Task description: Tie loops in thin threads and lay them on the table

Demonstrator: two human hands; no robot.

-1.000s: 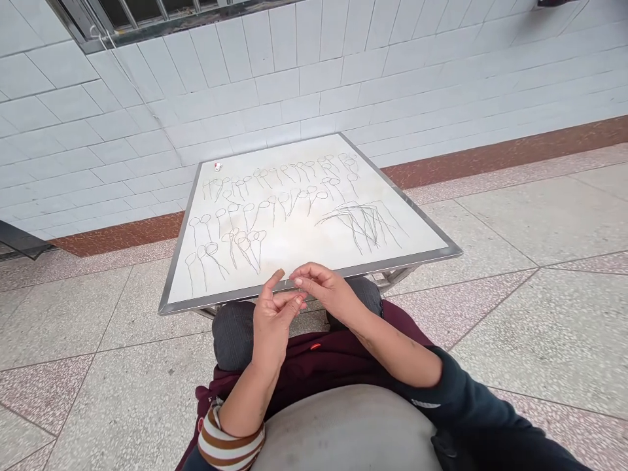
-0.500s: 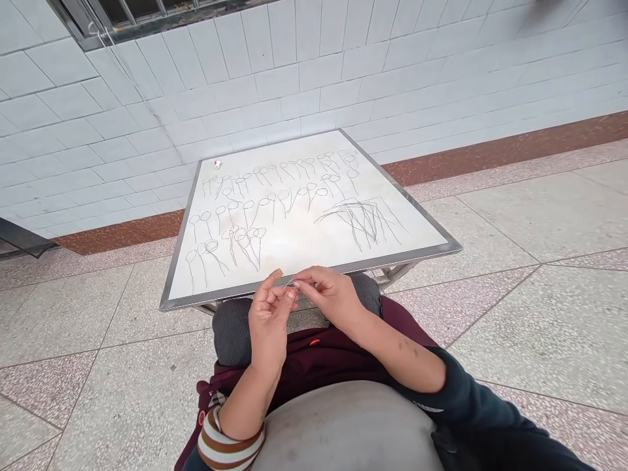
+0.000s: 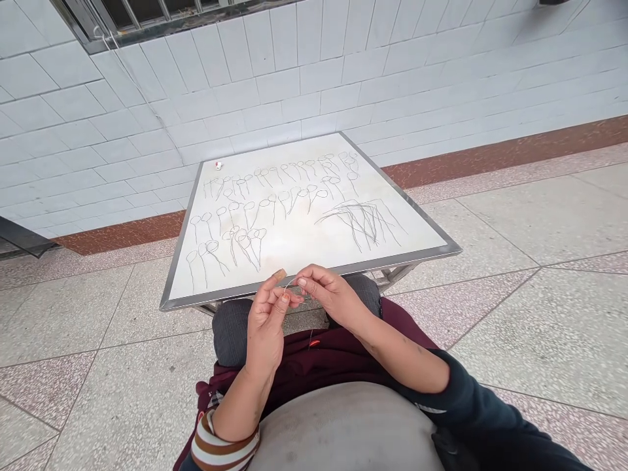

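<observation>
Just over the near edge of the table, a thin wire (image 3: 288,284) curves between my two hands. My left hand (image 3: 269,311) pinches it between thumb and fingers, with something tan wrapped on one fingertip. From the right, my right hand (image 3: 328,291) pinches the same wire, its fingertips close to the left ones. Part of the wire is hidden by the fingers, and a fine end hangs below. On the white table (image 3: 289,252) lie several looped wires (image 3: 244,239) in rows, each with a round loop and a tail. A loose pile of straighter wires (image 3: 366,219) rests at the right.
A small white and red object (image 3: 218,165) sits at the table's far left corner. Behind the table stands a white tiled wall (image 3: 275,91) with a barred window (image 3: 161,10). My knees are under the table's metal-framed front edge (image 3: 392,263).
My fingertips have drawn slightly apart, the right ones shifting up and to the right. More of the curved wire shows between them, and its hanging end is now visible. The wires on the table look unchanged.
</observation>
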